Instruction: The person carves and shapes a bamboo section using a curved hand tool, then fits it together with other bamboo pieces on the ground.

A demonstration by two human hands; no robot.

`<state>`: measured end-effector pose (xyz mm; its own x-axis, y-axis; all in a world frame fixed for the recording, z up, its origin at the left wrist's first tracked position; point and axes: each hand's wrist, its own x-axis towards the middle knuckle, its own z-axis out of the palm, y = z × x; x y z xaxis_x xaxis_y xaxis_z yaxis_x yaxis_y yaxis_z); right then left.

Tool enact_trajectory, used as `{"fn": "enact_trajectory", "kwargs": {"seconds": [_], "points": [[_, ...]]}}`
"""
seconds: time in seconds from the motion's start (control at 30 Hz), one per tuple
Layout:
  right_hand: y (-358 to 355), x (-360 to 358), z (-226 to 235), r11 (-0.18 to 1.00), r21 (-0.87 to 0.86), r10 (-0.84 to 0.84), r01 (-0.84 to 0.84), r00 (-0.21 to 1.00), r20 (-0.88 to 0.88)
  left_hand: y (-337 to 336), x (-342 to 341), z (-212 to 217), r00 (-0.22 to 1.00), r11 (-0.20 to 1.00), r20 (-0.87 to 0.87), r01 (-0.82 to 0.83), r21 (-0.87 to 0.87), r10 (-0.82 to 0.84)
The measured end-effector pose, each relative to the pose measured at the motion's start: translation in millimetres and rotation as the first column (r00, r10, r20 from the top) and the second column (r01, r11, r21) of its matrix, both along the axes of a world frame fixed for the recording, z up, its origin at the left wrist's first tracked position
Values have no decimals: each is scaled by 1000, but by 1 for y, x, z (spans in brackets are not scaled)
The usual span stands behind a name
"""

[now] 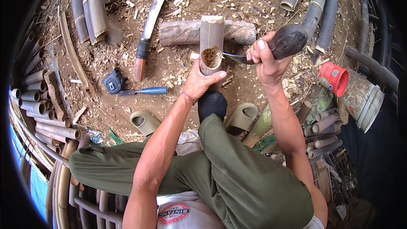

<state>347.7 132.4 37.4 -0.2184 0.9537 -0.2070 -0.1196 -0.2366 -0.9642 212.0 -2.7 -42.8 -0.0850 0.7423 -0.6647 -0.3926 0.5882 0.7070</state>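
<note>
A section of bamboo tube [211, 34] lies across a short log [182, 33], its near end cut open and showing fibrous brown material inside. My left hand [198, 80] is wrapped around that near end, thumb out to the right. In my right hand [269, 61] is a carving knife [289, 41] with a thick, dark, rounded handle, gripped in a fist. The narrow blade [238, 57] points left, its tip at the rim of the tube's opening; whether it touches is hard to tell. Just below the tube is my dark-covered foot [212, 105].
A machete [151, 17], a blue-handled chisel [153, 90] and a tape measure [113, 81] lie left on chip-strewn dirt. Olive slide sandals [241, 118] flank my foot. Right are a red can [334, 79] and a dirty bucket [360, 99]. Bamboo poles [316, 10] and stacked tubes [55, 129] surround me.
</note>
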Motion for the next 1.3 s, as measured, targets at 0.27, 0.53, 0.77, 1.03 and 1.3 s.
{"fn": "enact_trajectory", "kwargs": {"seconds": [0.27, 0.53, 0.77, 1.03, 1.3], "points": [[13, 12, -12, 974, -215, -106, 75, 985, -137, 0, 2, -4, 999, 1000, 41, -3, -8, 3], [2, -9, 9, 994, -20, 96, -103, 971, -220, -1, 1, 2, 998, 997, 7, -61, -36, 61], [-6, -24, -11, 993, 106, 59, -46, 991, -117, 19, 7, 9, 992, 982, -106, -80, -170, 63], [18, -36, -19, 970, -121, 202, -209, 977, -66, 8, 11, -6, 992, 976, -63, -120, -181, 110], [-11, -28, 10, 738, 380, 570, -557, 817, 91, -15, -12, 2, 882, 991, 453, -132, -25, 129]]}}
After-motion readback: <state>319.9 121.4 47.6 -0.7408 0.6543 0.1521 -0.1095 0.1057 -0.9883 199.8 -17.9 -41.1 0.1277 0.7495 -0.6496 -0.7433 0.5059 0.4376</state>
